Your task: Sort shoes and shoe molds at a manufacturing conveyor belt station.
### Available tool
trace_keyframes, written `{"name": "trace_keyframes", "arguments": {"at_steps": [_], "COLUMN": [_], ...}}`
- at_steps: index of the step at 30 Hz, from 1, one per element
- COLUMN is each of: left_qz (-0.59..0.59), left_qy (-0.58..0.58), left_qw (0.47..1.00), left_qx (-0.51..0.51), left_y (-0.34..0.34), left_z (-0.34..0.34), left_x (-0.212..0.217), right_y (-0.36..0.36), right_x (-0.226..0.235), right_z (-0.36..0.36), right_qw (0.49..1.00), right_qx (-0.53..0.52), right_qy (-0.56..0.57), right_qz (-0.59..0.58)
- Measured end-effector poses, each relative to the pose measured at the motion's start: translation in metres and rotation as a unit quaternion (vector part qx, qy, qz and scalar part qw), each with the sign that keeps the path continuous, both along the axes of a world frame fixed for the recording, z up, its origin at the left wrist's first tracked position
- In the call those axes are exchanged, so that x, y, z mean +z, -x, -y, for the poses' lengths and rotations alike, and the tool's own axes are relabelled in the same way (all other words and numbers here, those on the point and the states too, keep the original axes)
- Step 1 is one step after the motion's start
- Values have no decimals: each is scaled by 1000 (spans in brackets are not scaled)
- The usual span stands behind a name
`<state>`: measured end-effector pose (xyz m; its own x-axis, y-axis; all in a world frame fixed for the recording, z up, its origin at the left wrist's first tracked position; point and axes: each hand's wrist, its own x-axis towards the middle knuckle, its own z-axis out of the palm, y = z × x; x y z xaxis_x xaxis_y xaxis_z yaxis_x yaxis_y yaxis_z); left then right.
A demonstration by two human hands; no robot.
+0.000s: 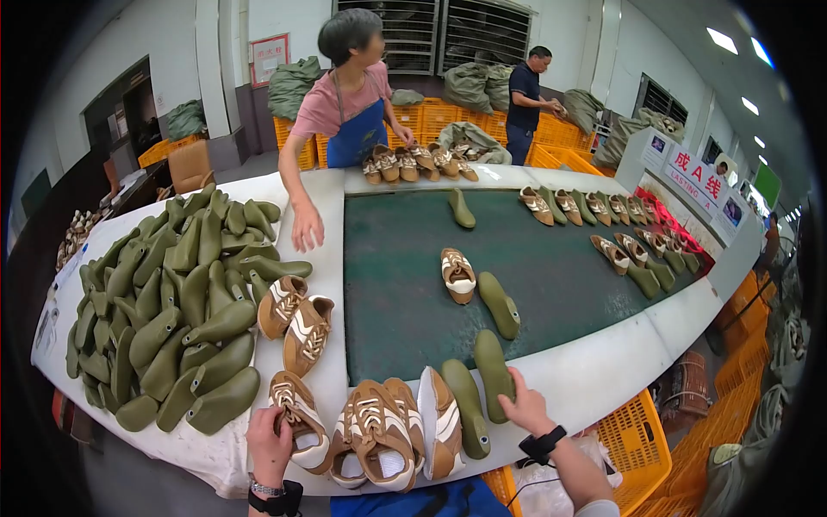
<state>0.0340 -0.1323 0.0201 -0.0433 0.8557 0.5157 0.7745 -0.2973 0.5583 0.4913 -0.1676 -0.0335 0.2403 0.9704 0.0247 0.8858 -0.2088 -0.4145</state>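
Note:
My left hand (pixel 271 444) pinches the edge of a brown and white lace-up sneaker (pixel 297 409) at the table's near edge. A green shoe last (pixel 493 370) is gripped by my right hand (pixel 527 407), its lower end between thumb and fingers. Just left of it lies another green last (pixel 465 405), beside a sneaker turned on its side (pixel 441 422). Several more sneakers (pixel 379 431) stand bunched together between my hands. Two sneakers (pixel 297 323) sit farther up, against the pile of lasts.
A large heap of green lasts (pixel 164 310) covers the left table. On the green conveyor belt (pixel 396 284) are a sneaker (pixel 458 276), a last (pixel 498 306) and, farther right, rows of both. Across the table, a person in a blue apron (pixel 357 133) reaches toward the heap. An orange crate (pixel 637 444) stands below right.

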Motion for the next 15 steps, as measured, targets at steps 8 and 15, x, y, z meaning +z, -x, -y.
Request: {"name": "trace_keyframes", "arguments": {"at_steps": [8, 15], "left_qz": [7, -45], "left_qy": [1, -28], "left_qw": [1000, 998], "left_qx": [20, 38], "left_y": [16, 29], "left_z": [-7, -13], "left_x": [14, 28], "right_y": [-52, 32], "right_x": [81, 74], "right_z": [-122, -269], "right_qw": [834, 990], "right_qx": [-61, 136], "right_qy": [80, 32], "right_qz": [-542, -14]}}
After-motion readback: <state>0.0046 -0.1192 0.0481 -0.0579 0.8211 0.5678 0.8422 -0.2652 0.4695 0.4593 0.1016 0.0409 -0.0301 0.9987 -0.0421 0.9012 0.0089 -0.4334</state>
